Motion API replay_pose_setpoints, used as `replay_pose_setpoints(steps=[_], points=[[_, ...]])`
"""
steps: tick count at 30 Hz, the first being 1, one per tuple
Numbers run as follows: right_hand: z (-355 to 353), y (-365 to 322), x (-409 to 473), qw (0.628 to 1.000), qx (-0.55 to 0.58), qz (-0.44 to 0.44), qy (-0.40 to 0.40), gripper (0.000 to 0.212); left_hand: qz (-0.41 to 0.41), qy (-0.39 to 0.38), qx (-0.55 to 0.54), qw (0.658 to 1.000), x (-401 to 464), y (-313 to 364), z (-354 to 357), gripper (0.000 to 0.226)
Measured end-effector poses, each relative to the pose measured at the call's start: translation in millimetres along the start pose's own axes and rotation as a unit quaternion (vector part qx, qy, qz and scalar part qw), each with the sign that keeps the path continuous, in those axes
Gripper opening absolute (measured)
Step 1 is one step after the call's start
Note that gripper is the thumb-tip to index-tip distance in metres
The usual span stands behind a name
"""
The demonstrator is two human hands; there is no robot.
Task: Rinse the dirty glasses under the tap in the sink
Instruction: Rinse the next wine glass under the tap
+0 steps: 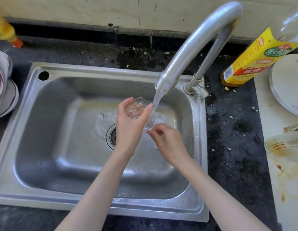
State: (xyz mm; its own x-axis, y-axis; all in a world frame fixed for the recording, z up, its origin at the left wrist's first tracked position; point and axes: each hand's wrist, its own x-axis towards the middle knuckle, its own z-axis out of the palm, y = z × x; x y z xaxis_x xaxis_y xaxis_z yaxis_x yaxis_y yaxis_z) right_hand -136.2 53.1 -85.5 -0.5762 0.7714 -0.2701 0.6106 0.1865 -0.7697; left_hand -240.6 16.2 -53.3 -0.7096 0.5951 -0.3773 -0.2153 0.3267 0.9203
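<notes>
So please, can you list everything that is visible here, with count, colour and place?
sink: one, steel, middle of the counter
tap: one, steel, at the sink's far right corner, water running
glass: one, clear, beside the stream, over the drain
drain: one, steel, sink floor
counter: one, dark and speckled, around the sink
labelled bottle: one, yellow label, right of the tap
plates: white stack, far right
squeeze bottle: one, yellow, far left
bowls: pale stack, left edge
left hand: grips the glass
right hand: fingers curled just below the stream
</notes>
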Motion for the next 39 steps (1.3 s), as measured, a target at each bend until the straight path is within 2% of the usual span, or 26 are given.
replay_pose_setpoints(steps=[2, 4, 5, 6, 7, 8, 9, 10, 11, 12, 13, 15, 16, 18, 19, 20, 21, 23, 24, 26, 28, 31, 33, 36, 37, 39], points=[[2.2, 3.0, -3.3, 0.992, -0.094, -0.069, 0.053, 0.021, 0.000, 0.012, 0.016, 1.000, -2.8, -1.2, 1.9, 0.054], [3.8, -0.7, -7.6, 0.985, -0.129, -0.104, 0.052, 0.028, -0.033, 0.007, -0.012, 0.999, -0.3, 0.1, 2.5, 0.053], [3.5, -3.3, -8.4, 0.994, -0.072, -0.079, 0.012, 0.030, -0.061, -0.029, -0.054, 0.996, 4.9, 0.2, -0.2, 0.053], [1.1, -6.5, -7.2, 0.996, 0.057, -0.018, -0.058, 0.032, -0.087, -0.084, -0.106, 0.987, 10.9, -0.9, -6.1, 0.049], [-3.2, -10.1, -6.8, 0.961, 0.226, 0.064, -0.147, 0.034, -0.111, -0.142, -0.166, 0.970, 15.0, -1.6, -13.1, 0.044], [-9.9, -13.6, -7.5, 0.891, 0.361, 0.136, -0.238, 0.037, -0.135, -0.191, -0.219, 0.947, 17.6, -0.8, -19.9, 0.045], [-16.7, -16.5, -8.4, 0.827, 0.444, 0.170, -0.300, 0.040, -0.150, -0.224, -0.246, 0.931, 18.9, 0.7, -25.3, 0.052], [-20.5, -17.6, -9.4, 0.799, 0.471, 0.179, -0.328, 0.042, -0.154, -0.235, -0.248, 0.927, 18.2, 2.3, -27.4, 0.056], [-22.4, -18.2, -9.4, 0.798, 0.472, 0.178, -0.330, 0.043, -0.146, -0.233, -0.234, 0.933, 15.6, 4.6, -25.8, 0.053], [-21.8, -16.9, -8.0, 0.826, 0.442, 0.168, -0.306, 0.045, -0.128, -0.211, -0.214, 0.945, 13.3, 4.6, -23.6, 0.047], [-19.3, -14.7, -6.4, 0.870, 0.389, 0.143, -0.266, 0.045, -0.107, -0.171, -0.190, 0.961, 10.0, 4.7, -20.0, 0.040], [-15.3, -17.1, -2.5, 0.954, 0.236, 0.084, -0.168, 0.033, -0.080, -0.061, -0.133, 0.986, 6.1, 2.3, -10.4, 0.035], [-13.8, -18.9, -2.3, 0.978, 0.146, 0.060, -0.133, 0.033, -0.072, -0.010, -0.103, 0.992, 4.1, -0.1, -5.7, 0.034], [-3.4, -19.1, -5.9, 0.996, -0.004, 0.034, -0.085, 0.046, -0.051, 0.042, -0.058, 0.996, -1.1, -3.4, 1.7, 0.033], [-0.7, -23.2, -9.4, 0.996, -0.010, 0.037, -0.076, 0.052, -0.045, 0.035, -0.053, 0.997, -1.9, -1.8, 3.1, 0.031], [0.4, -26.8, -10.9, 0.993, 0.063, 0.052, -0.085, 0.059, -0.052, 0.010, -0.065, 0.996, -1.1, 0.7, 2.2, 0.028], [-1.1, -31.4, -10.2, 0.971, 0.184, 0.096, -0.117, 0.066, -0.072, -0.021, -0.087, 0.993, -0.3, 6.0, -0.4, 0.026], [-9.6, -37.9, -5.2, 0.870, 0.388, 0.208, -0.223, 0.071, -0.119, -0.084, -0.122, 0.982, 3.0, 16.7, -9.5, 0.020], [-14.6, -38.9, -1.8, 0.846, 0.415, 0.232, -0.242, 0.070, -0.125, -0.098, -0.121, 0.980, 3.3, 20.0, -12.5, 0.020], [-19.8, -45.7, 0.0, 0.883, 0.354, 0.232, -0.202, 0.065, -0.098, -0.071, -0.082, 0.989, -2.6, 25.8, -10.4, 0.023], [-18.5, -53.1, 3.6, 0.927, 0.281, 0.218, -0.122, 0.061, -0.059, -0.018, -0.034, 0.998, -12.1, 32.2, 0.8, 0.026], [-12.3, -59.8, 3.6, 0.955, 0.245, 0.169, -0.018, 0.071, -0.061, 0.026, -0.037, 0.997, -20.9, 41.1, 10.6, 0.025], [-14.6, -60.6, 0.5, 0.952, 0.264, 0.158, 0.012, 0.064, -0.089, -0.010, -0.076, 0.993, -27.8, 48.9, 9.1, 0.019], [-35.0, -70.0, -8.4, 0.890, 0.385, 0.233, -0.077, 0.056, -0.135, -0.056, -0.139, 0.980, -39.8, 68.2, 8.4, 0.016], [-39.2, -69.4, -9.1, 0.884, 0.393, 0.236, -0.095, 0.054, -0.140, -0.068, -0.146, 0.977, -39.8, 70.7, 7.9, 0.019], [-39.1, -67.9, -10.3, 0.918, 0.329, 0.209, -0.070, 0.054, -0.127, -0.087, -0.142, 0.978, -33.7, 67.8, 3.5, 0.032]])
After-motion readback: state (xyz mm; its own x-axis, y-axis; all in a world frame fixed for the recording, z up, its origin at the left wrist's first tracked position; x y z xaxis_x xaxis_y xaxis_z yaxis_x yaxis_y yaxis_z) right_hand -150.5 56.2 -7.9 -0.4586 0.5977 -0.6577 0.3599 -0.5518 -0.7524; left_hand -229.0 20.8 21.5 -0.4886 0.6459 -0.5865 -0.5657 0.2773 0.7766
